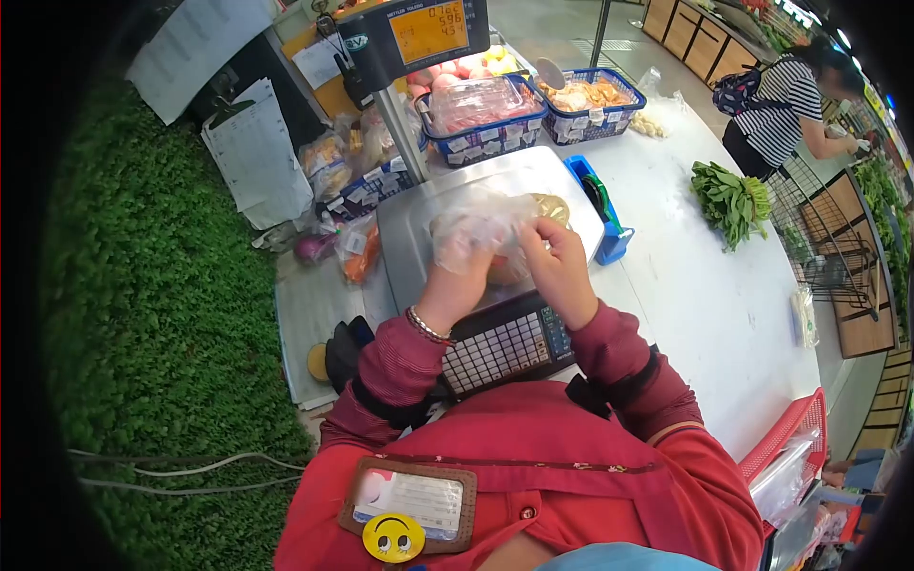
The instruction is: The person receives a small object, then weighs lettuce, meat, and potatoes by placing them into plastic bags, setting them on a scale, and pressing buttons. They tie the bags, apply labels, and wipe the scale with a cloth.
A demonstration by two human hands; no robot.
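Pinching a bit of the clear plastic bag (pixel 481 224) between thumb and finger, the right hand (pixel 564 271) is close beside the left hand (pixel 459 290). The left hand is at the bag too, but its fingertips are behind the cloudy plastic — I cannot tell how tight they hold. The bag is over the shiny metal plate (pixel 405 238) of the scale, with something round and yellow-green (pixel 552 209) showing by the right fingers; I cannot tell what it is. Just below the hands is the scale's keypad (pixel 497 354), full of white squares. Beyond the plate, an orange screen (pixel 430 40) with dark numbers sits on a post. Right beside the plate is a blue tape holder (pixel 614 243). To the left lie a bag of carrots (pixel 358 252) and a purple onion (pixel 312 248). Past the plate are two blue baskets — one with a pink wrapped pack (pixel 481 105), one with tan food (pixel 590 93). Green leafy vegetables (pixel 731 202) lie well apart on the white table (pixel 685 314). Farther off, a person in a striped shirt (pixel 773 105) stands near a wire cart (pixel 824 233).
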